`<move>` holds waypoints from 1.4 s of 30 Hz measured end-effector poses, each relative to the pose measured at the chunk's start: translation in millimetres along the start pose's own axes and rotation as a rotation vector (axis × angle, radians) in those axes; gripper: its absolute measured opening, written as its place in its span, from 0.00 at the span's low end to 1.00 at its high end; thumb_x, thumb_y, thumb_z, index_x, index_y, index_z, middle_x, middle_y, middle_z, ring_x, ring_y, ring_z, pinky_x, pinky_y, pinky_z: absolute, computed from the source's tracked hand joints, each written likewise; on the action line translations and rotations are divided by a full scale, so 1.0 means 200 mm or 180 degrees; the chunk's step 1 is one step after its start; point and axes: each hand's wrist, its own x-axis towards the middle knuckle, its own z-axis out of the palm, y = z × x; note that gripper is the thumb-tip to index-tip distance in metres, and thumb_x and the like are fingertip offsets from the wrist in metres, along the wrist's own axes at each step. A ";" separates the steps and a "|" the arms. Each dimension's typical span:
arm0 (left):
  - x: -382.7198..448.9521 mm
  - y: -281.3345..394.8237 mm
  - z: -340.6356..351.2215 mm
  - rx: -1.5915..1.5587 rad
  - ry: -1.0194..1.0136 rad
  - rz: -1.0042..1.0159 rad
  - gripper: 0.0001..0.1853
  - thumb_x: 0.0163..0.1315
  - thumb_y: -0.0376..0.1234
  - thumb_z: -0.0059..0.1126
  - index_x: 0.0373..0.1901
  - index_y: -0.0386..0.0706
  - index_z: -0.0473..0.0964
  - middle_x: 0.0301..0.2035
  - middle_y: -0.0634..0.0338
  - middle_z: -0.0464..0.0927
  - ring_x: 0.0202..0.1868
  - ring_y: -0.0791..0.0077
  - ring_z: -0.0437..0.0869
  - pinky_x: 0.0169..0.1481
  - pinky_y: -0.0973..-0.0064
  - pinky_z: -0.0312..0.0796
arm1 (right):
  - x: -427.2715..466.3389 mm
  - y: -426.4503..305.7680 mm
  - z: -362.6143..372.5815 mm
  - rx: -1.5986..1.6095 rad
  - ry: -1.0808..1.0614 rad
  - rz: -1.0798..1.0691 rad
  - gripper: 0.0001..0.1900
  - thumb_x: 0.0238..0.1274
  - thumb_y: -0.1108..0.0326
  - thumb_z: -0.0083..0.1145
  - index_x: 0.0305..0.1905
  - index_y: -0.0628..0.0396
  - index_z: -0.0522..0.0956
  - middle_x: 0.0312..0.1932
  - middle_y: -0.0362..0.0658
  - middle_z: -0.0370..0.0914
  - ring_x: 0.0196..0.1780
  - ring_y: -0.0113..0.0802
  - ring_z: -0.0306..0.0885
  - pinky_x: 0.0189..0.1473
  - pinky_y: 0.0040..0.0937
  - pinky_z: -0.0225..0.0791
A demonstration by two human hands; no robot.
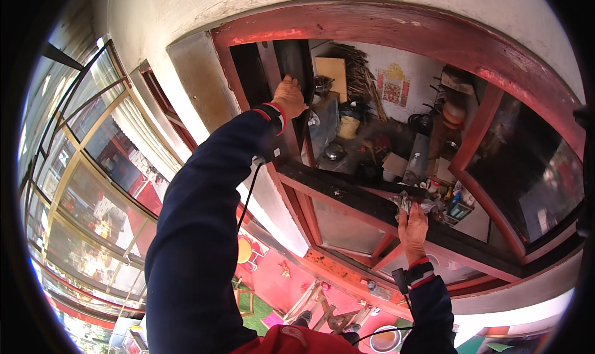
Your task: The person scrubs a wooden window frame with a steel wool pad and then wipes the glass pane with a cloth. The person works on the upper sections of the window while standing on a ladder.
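Note:
With its fingers curled, my left hand (289,97) grips the upright dark window frame (304,84) at the left of the opening. Lower down and to the right, my right hand (413,228) pinches a crumpled grey wad (404,201) against the sooty crossbar (344,192); whether it is cloth or paper I cannot tell. Red-painted timber (386,24) surrounds the window. A dark-glazed sash (525,168) fills the right side.
Through the opening is a cluttered kitchen with a lidded metal pot (334,151) and a rack of bottles (459,210). Below me are a wooden ladder (325,314), my shoes (304,317) and a basin (386,339). A plastic bottle (379,290) lies on the lower red ledge (334,265).

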 end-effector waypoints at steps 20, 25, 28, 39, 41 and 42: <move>-0.13 0.09 -0.16 0.0163 0.0309 0.0191 0.22 0.62 0.49 0.41 0.35 0.45 0.81 0.40 0.61 0.78 0.49 0.68 0.71 0.57 0.66 0.55 | 0.02 -0.05 -0.01 -0.0380 0.0189 0.0317 0.15 0.55 0.62 0.52 0.42 0.61 0.70 0.36 0.52 0.74 0.40 0.52 0.74 0.40 0.44 0.69; -0.35 0.11 -0.20 -0.0380 0.0609 0.0052 0.25 0.60 0.52 0.41 0.41 0.43 0.79 0.43 0.60 0.77 0.51 0.65 0.71 0.67 0.60 0.46 | 0.01 -0.02 0.02 -0.0188 0.0538 0.0355 0.16 0.57 0.61 0.51 0.43 0.63 0.73 0.38 0.54 0.76 0.41 0.53 0.76 0.43 0.43 0.70; -0.51 0.13 -0.19 -0.0591 0.1162 0.0158 0.22 0.58 0.49 0.47 0.41 0.42 0.78 0.44 0.58 0.76 0.56 0.63 0.68 0.68 0.59 0.46 | 0.03 0.00 0.02 0.0336 0.0144 0.1180 0.18 0.59 0.58 0.50 0.45 0.63 0.74 0.40 0.58 0.77 0.42 0.56 0.75 0.42 0.44 0.69; -0.93 0.88 -0.44 -0.8029 -0.0005 0.1589 0.37 0.65 0.41 0.50 0.70 0.48 0.43 0.66 0.59 0.50 0.60 0.69 0.64 0.59 0.72 0.64 | 0.10 -0.46 -0.37 0.1171 -0.0543 -0.0334 0.32 0.58 0.53 0.55 0.64 0.54 0.61 0.59 0.57 0.63 0.64 0.55 0.59 0.64 0.44 0.52; -0.98 1.01 -0.54 -0.9406 -0.0234 0.1222 0.29 0.66 0.38 0.48 0.67 0.46 0.52 0.58 0.58 0.66 0.52 0.73 0.73 0.50 0.74 0.72 | 0.07 -0.61 -0.47 0.0824 -0.0642 -0.0783 0.34 0.50 0.56 0.61 0.63 0.51 0.63 0.56 0.56 0.66 0.59 0.54 0.64 0.60 0.43 0.58; -1.02 1.01 -0.56 -0.9639 -0.0763 0.1158 0.25 0.67 0.37 0.48 0.63 0.46 0.56 0.51 0.60 0.71 0.46 0.74 0.76 0.42 0.75 0.74 | 0.10 -0.62 -0.56 0.0762 -0.0799 -0.0518 0.34 0.48 0.56 0.63 0.62 0.52 0.65 0.55 0.55 0.68 0.57 0.53 0.67 0.58 0.43 0.61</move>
